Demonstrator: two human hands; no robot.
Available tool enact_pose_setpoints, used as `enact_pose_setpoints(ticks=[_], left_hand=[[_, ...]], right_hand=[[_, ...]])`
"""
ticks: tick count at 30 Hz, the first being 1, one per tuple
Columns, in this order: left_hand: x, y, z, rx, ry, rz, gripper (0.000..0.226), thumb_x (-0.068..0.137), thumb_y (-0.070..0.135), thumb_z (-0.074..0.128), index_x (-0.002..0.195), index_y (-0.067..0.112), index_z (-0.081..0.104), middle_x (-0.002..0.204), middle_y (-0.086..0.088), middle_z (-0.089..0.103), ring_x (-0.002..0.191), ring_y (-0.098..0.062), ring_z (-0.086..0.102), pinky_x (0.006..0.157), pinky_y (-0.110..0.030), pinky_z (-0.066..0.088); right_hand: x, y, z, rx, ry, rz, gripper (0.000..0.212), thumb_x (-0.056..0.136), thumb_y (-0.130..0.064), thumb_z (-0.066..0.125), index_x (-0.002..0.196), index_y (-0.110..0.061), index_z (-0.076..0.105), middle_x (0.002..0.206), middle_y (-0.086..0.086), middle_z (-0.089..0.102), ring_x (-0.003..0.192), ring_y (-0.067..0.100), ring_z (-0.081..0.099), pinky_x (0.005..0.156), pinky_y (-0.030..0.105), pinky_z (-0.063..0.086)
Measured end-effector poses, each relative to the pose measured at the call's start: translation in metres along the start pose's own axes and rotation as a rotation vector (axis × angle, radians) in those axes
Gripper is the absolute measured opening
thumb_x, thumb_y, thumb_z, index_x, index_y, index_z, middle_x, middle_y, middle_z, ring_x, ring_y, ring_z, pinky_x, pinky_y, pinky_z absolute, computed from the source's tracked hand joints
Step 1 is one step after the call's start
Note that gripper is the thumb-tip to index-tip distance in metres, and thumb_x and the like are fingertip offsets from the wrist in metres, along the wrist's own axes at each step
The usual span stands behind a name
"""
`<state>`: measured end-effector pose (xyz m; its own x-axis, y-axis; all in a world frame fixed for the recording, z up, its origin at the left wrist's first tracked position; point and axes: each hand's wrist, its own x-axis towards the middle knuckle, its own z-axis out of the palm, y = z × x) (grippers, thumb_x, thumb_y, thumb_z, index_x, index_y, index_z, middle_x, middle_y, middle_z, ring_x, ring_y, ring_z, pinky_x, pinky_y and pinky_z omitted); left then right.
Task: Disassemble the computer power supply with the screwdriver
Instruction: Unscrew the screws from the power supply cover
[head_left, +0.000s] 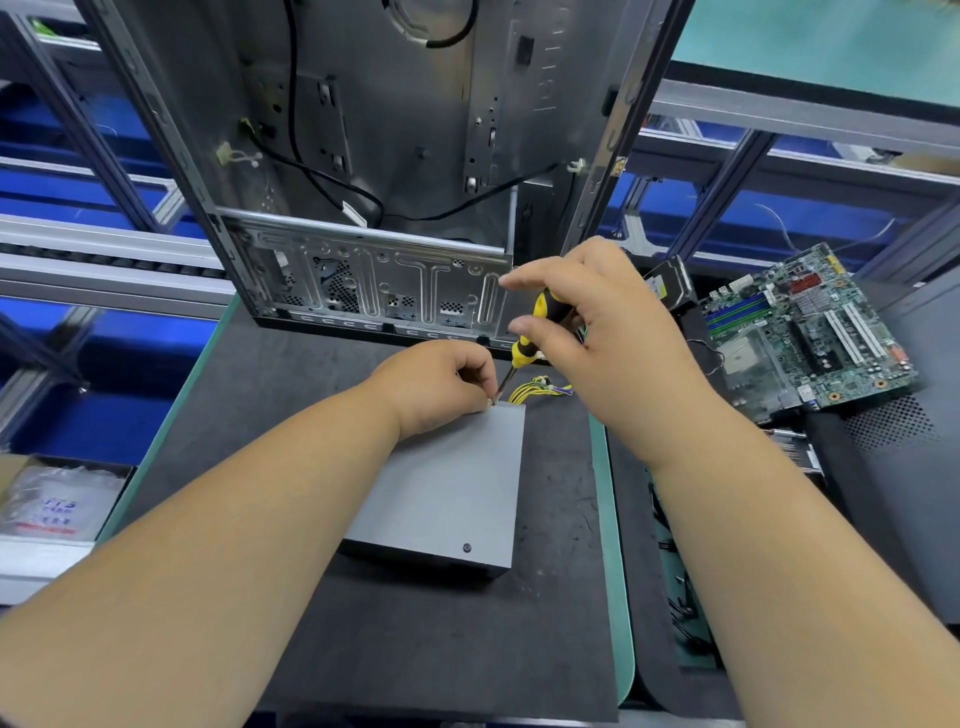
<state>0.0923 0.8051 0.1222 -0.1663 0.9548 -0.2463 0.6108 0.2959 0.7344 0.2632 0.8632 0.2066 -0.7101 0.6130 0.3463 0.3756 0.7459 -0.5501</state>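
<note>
Emptied computer case (363, 156) behind power supply (447, 493)

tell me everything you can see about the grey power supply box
The power supply is a plain grey metal box lying flat on the dark mat. One dark screw sits near its front edge. Yellow and black wires leave its far end. The left hand rests on its far corner, where the screwdriver tip meets it.

Motherboard (810, 332) lies right of open computer case (374, 156).
</note>
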Motion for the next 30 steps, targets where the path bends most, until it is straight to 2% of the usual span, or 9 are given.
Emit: enact_pose_setpoints(ticks=[2, 4, 8, 11, 14, 17, 22, 27, 30], left_hand=[[0.000, 0.000, 0.000, -0.006, -0.001, 0.009, 0.017, 0.074, 0.020, 0.065, 0.071, 0.037, 0.064, 0.079, 0.013, 0.066, 0.084, -0.016, 0.062, 0.088, -0.047, 0.052], [0.000, -0.001, 0.000, -0.011, 0.000, 0.011, 0.019, 0.075, 0.017, 0.066, 0.071, 0.036, 0.064, 0.081, 0.011, 0.067, 0.087, -0.019, 0.063, 0.088, -0.048, 0.052], [0.000, -0.001, 0.000, -0.024, 0.004, 0.011, 0.018, 0.074, 0.018, 0.066, 0.071, 0.037, 0.065, 0.081, 0.013, 0.068, 0.085, -0.018, 0.063, 0.089, -0.047, 0.053], [0.000, -0.001, 0.001, -0.024, 0.007, 0.018, 0.021, 0.075, 0.017, 0.067, 0.070, 0.038, 0.064, 0.081, 0.013, 0.068, 0.085, -0.018, 0.063, 0.089, -0.046, 0.052], [0.000, -0.002, 0.001, -0.009, 0.008, 0.012, 0.021, 0.075, 0.019, 0.067, 0.070, 0.039, 0.063, 0.079, 0.014, 0.066, 0.083, -0.016, 0.062, 0.088, -0.045, 0.052], [0.000, -0.002, 0.001, -0.008, 0.015, 0.003, 0.019, 0.076, 0.019, 0.067, 0.072, 0.038, 0.065, 0.081, 0.013, 0.067, 0.085, -0.016, 0.062, 0.088, -0.044, 0.053], [0.000, -0.003, 0.002, -0.010, 0.031, -0.012, 0.020, 0.076, 0.018, 0.068, 0.072, 0.037, 0.067, 0.074, 0.016, 0.065, 0.080, -0.012, 0.061, 0.086, -0.040, 0.054], [0.000, -0.002, 0.001, -0.005, 0.029, -0.009, 0.017, 0.076, 0.019, 0.068, 0.074, 0.035, 0.067, 0.074, 0.015, 0.065, 0.078, -0.011, 0.060, 0.084, -0.039, 0.054], [0.000, -0.001, 0.001, 0.001, 0.030, -0.007, 0.019, 0.076, 0.019, 0.068, 0.072, 0.037, 0.065, 0.072, 0.018, 0.063, 0.075, -0.009, 0.058, 0.084, -0.040, 0.054]], right_hand=[[0.001, -0.004, 0.001, -0.008, -0.012, -0.005, 0.041, 0.090, -0.014, 0.070, 0.128, -0.027, 0.063, 0.098, -0.003, 0.050, 0.089, 0.007, 0.047, 0.080, 0.018, 0.042], [0.001, -0.006, 0.000, 0.016, -0.035, 0.002, 0.048, 0.088, -0.009, 0.068, 0.130, -0.029, 0.059, 0.102, -0.007, 0.055, 0.094, 0.008, 0.052, 0.086, 0.029, 0.048], [0.004, -0.005, -0.001, 0.081, -0.070, 0.070, 0.039, 0.088, 0.001, 0.061, 0.116, -0.027, 0.058, 0.106, -0.013, 0.062, 0.095, 0.010, 0.060, 0.086, 0.036, 0.053], [0.004, -0.002, 0.000, 0.069, -0.061, 0.047, 0.035, 0.088, -0.003, 0.060, 0.115, -0.024, 0.061, 0.105, -0.008, 0.060, 0.091, 0.011, 0.058, 0.084, 0.032, 0.051], [0.003, 0.000, 0.001, 0.057, -0.011, 0.035, 0.028, 0.091, -0.024, 0.067, 0.118, -0.029, 0.063, 0.102, -0.008, 0.049, 0.087, 0.004, 0.053, 0.080, 0.013, 0.043], [0.001, 0.001, 0.003, 0.009, 0.060, 0.047, 0.027, 0.092, -0.019, 0.066, 0.118, -0.028, 0.064, 0.098, -0.008, 0.048, 0.083, -0.001, 0.051, 0.076, 0.007, 0.038], [0.002, 0.004, -0.001, 0.076, 0.024, 0.131, 0.036, 0.086, -0.002, 0.054, 0.112, -0.027, 0.057, 0.101, -0.013, 0.060, 0.088, 0.006, 0.055, 0.071, 0.011, 0.045], [0.003, 0.002, 0.000, -0.096, -0.017, 0.025, 0.024, 0.092, -0.019, 0.063, 0.117, -0.021, 0.061, 0.103, -0.009, 0.060, 0.092, 0.008, 0.053, 0.078, 0.009, 0.038], [0.005, -0.003, 0.001, -0.131, -0.033, -0.009, 0.020, 0.094, -0.016, 0.061, 0.113, -0.018, 0.062, 0.100, -0.007, 0.060, 0.091, 0.010, 0.052, 0.080, 0.021, 0.041]])
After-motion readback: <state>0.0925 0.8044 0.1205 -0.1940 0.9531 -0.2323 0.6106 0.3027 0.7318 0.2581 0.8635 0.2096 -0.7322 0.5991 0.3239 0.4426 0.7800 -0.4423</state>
